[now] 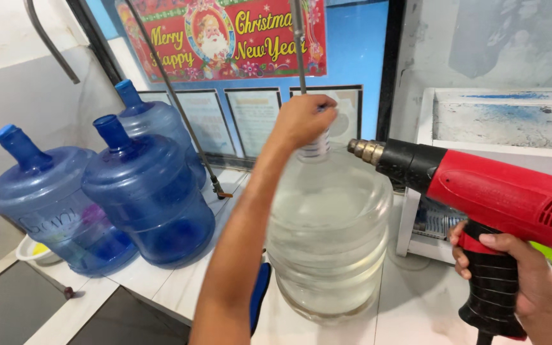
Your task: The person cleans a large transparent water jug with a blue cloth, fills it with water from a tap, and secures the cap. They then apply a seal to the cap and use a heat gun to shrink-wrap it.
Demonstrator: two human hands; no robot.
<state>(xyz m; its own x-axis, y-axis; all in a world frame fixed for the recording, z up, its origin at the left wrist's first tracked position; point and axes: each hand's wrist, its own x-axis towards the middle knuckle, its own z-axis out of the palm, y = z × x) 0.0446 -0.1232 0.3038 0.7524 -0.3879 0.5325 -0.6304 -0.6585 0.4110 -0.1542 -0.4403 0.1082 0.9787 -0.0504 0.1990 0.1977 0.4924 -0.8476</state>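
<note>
Left grip (303, 119) clamps the clear water jug's (328, 236) cap at centre frame; right grip (519, 275) squeezes the red heat gun (480, 188), nozzle beside the neck.

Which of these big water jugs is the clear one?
The clear jug under the left hand, beside the red heat gun; the three others are blue.

White tiled counter (410, 306), grey wall (27, 96), blue-backed window (352, 57) behind.
</note>
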